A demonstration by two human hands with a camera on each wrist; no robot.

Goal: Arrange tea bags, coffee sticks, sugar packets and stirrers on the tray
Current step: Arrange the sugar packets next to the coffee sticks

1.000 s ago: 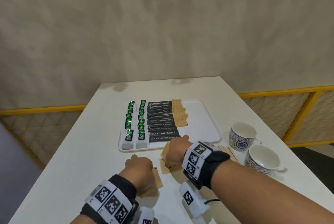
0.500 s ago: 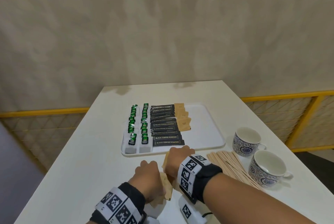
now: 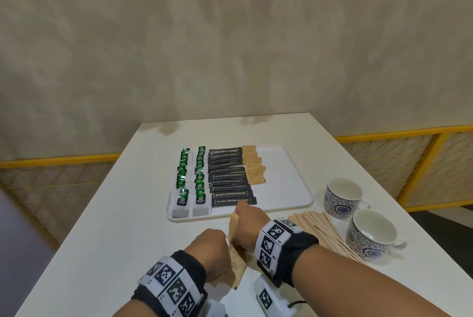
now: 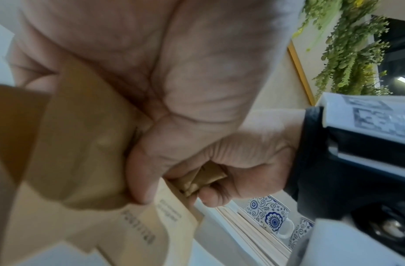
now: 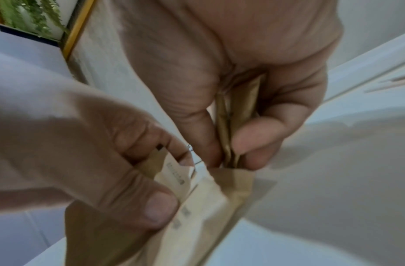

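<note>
both hands sit close together over the counter (image 3: 102,214), just in front of the tray (image 3: 286,188). left hand (image 3: 210,247) grips a fan of brown sugar packets (image 3: 236,269), thumb on top, packets hanging down w/ long axis roughly vertical, tilted toward the person. right hand (image 3: 247,227) pinches a couple more packets (image 5: 233,115) betw thumb & fingers, held on edge, long axis pointing from the palm down to the fingertips, their lower ends touching the left hand's bunch.

on the tray: two columns of green tea bags (image 3: 190,181) at the left, a column of black coffee sticks (image 3: 230,176) beside them w/ long axes running left-right, then a short column of sugar packets (image 3: 253,167) at the far end; right part of the tray is bare. wooden stirrers (image 3: 322,229) lie in a bundle on the counter right of the hands, long axis running near-far, angled. two blue-patterned cups (image 3: 358,214) stand right of those.
</note>
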